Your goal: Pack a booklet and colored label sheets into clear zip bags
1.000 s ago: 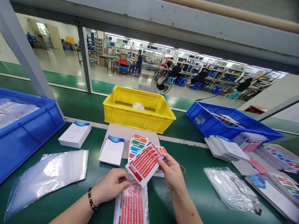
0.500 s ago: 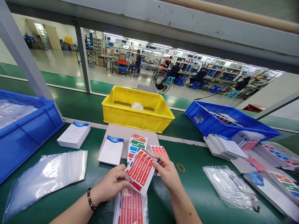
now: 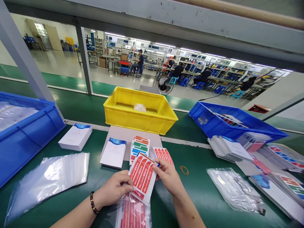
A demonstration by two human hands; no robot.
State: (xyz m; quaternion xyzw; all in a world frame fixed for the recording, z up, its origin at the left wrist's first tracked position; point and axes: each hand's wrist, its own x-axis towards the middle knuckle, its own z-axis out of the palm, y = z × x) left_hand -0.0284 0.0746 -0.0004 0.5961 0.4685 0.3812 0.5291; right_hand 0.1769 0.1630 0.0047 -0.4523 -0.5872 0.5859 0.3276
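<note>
My right hand (image 3: 167, 177) pinches the upper right corner of a small stack of red-and-white sticker sheets (image 3: 143, 174), printed "Max Level" and "Min Level". The sheets' lower end sits at the mouth of a clear plastic bag (image 3: 148, 212). My left hand (image 3: 118, 187), wearing a dark bead bracelet (image 3: 93, 202), is closed at that mouth, thumb against the bag and the sheets' left edge. Below, more red stickers show through clear plastic. Just beyond my hands lie a stack of red sticker sheets (image 3: 166, 155), multicoloured sheets (image 3: 140, 147) and a stack of white-and-blue booklets (image 3: 114, 153).
Clear bags (image 3: 54, 177) and a booklet stack (image 3: 75, 136) lie left, beside a blue bin (image 3: 30, 136). A yellow bin (image 3: 140, 118) stands ahead. Rubber bands (image 3: 184, 170), bagged items (image 3: 231, 186) and another blue bin (image 3: 237, 126) are right. People sit in the background.
The sticker sheets have moved slightly down into the bag's mouth and stand a little more upright. Both hands have shifted slightly and keep their grip.
</note>
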